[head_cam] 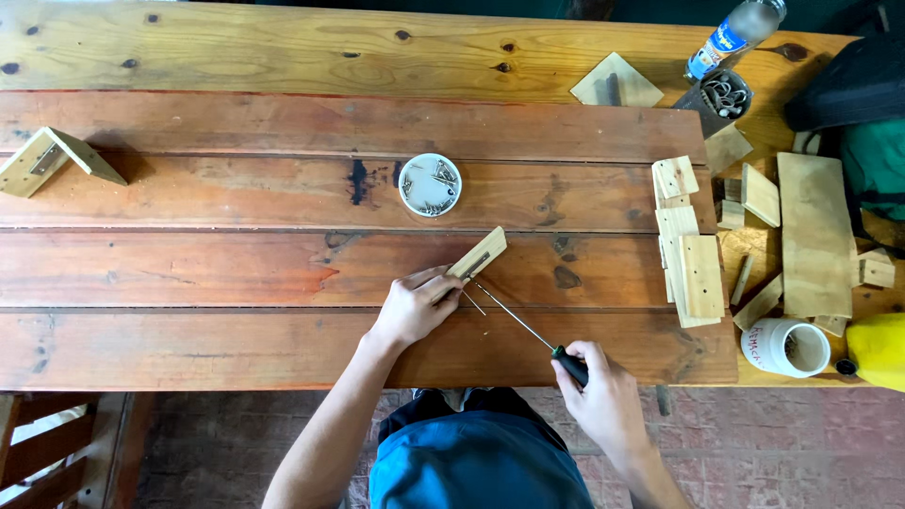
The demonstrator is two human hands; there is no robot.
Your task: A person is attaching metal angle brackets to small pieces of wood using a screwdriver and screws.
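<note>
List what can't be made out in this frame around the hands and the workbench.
- Head view: the screwdriver tip where it meets the small wood block is too small to resolve.
- Block's near end: covered by the left hand.
- Screwdriver handle: mostly wrapped by the right hand.
- White dish: small metal fasteners, kind unclear.
- Yellow object: cut off by the right edge.

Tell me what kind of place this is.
Probably a hobby woodworking bench: a plank table with a stack of cut wood blocks, a dish of screws, and a screwdriver in the right hand.
</note>
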